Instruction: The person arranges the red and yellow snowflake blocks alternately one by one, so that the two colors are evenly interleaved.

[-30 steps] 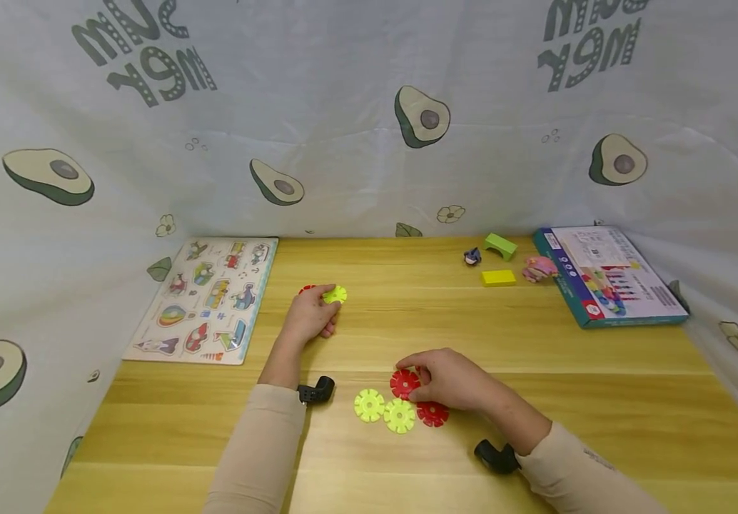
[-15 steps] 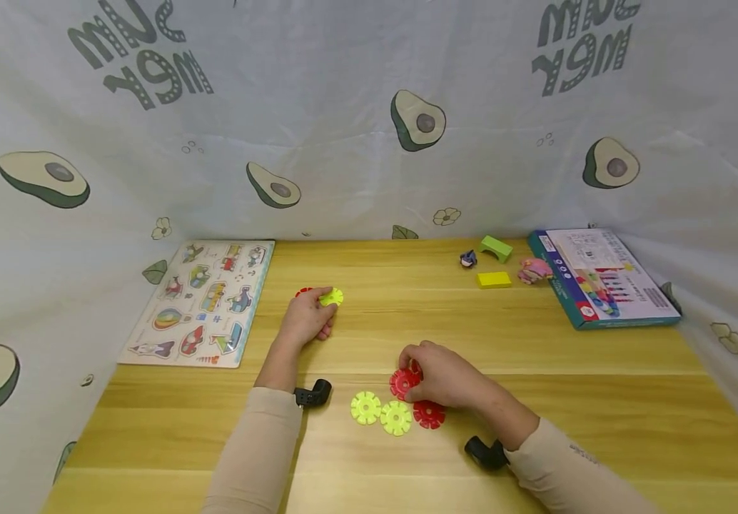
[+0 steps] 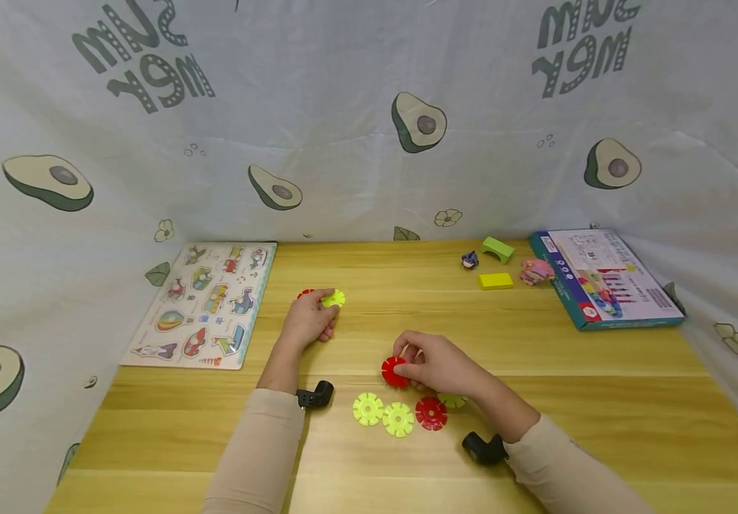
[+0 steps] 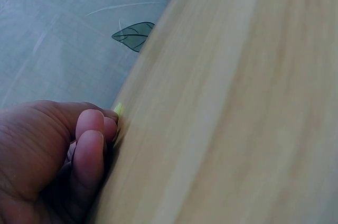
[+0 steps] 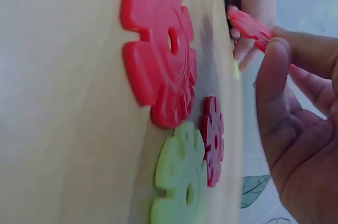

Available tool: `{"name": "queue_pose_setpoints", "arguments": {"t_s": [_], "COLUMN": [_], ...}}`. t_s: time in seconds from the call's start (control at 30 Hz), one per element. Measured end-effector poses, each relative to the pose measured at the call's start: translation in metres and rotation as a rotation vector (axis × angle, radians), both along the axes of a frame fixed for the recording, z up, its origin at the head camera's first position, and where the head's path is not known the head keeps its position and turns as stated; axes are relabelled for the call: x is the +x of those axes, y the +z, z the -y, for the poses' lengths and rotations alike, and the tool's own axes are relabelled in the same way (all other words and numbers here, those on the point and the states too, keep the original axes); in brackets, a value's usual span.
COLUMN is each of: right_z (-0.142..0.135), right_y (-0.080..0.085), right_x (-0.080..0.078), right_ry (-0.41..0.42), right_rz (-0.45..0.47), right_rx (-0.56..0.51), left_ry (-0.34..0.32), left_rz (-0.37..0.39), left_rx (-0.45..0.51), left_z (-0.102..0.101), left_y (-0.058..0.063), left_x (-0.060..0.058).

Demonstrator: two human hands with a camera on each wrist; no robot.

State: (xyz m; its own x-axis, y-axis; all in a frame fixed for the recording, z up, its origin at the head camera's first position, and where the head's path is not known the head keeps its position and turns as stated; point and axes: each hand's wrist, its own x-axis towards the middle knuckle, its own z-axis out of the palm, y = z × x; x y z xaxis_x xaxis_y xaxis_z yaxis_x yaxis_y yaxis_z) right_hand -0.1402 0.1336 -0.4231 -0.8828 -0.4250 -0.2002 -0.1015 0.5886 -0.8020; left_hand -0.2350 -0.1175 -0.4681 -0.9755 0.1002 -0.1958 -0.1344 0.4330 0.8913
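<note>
My left hand [image 3: 307, 321] rests at the left middle of the table and pinches a yellow-green notched interlocking disc [image 3: 337, 298]. A red disc [image 3: 305, 292] shows partly behind its knuckles; whether the two are joined I cannot tell. My right hand [image 3: 442, 364] pinches a red interlocking disc [image 3: 395, 372] between thumb and fingers, lifted off the table in the right wrist view. Below it lie two yellow-green discs [image 3: 367, 409], a red disc [image 3: 431, 413] and a yellow-green disc [image 3: 452, 401] half hidden by the hand. Another dark red disc [image 5: 213, 142] appears in the right wrist view.
A picture puzzle board [image 3: 205, 307] lies at the left. At the back right are a green arch block [image 3: 497, 249], a yellow block [image 3: 495, 281], a small dark figure [image 3: 469, 260], a pink toy [image 3: 537, 271] and a flat box [image 3: 607, 278]. A printed curtain hangs behind.
My right hand has picked up the red disc and shifted it slightly left and away from me. A yellow-green disc near its wrist has come into view. The left hand stays in place.
</note>
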Motion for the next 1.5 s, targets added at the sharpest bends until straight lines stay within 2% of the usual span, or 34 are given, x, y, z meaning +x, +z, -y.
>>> {"name": "queue_pose_setpoints", "arguments": {"t_s": [0.1,0.2,0.43,0.63,0.8,0.97,1.2,1.4,1.5], "right_z": [0.005,0.011,0.029,0.043,0.053,0.061,0.069,0.072,0.074], "right_y": [-0.001,-0.003,-0.007,-0.008,-0.012,-0.019,-0.019,-0.022,-0.024], "right_x": [-0.007,-0.014,-0.04,-0.069,-0.092,-0.106,-0.112,-0.112,-0.112], "right_ry": [-0.064,-0.149,-0.337,-0.396,-0.416,-0.413,-0.404,-0.422,-0.414], "right_rz": [0.048,0.068,0.069,0.108,0.112,0.095,0.038,0.002,-0.054], "right_rx": [-0.144,-0.213,-0.226,-0.239,-0.184,-0.088,0.07,0.161,0.221], "left_ry": [0.002,0.006,0.004,0.003,0.007,0.009,0.01,0.004,0.004], "left_rz": [-0.003,-0.003,0.0,-0.007,-0.007,0.005,0.009,0.009,0.005], "left_rx": [-0.007,-0.012,-0.015,0.0,-0.007,-0.003,0.01,-0.003,-0.016], "left_z": [0.0,0.001,0.0,-0.002,-0.002,-0.002,-0.001,0.0,0.0], "left_y": [0.0,-0.001,-0.001,0.0,0.001,0.001,0.001,0.001,0.001], "left_x": [0.0,-0.001,0.0,0.001,0.0,0.0,-0.002,0.0,0.001]}}
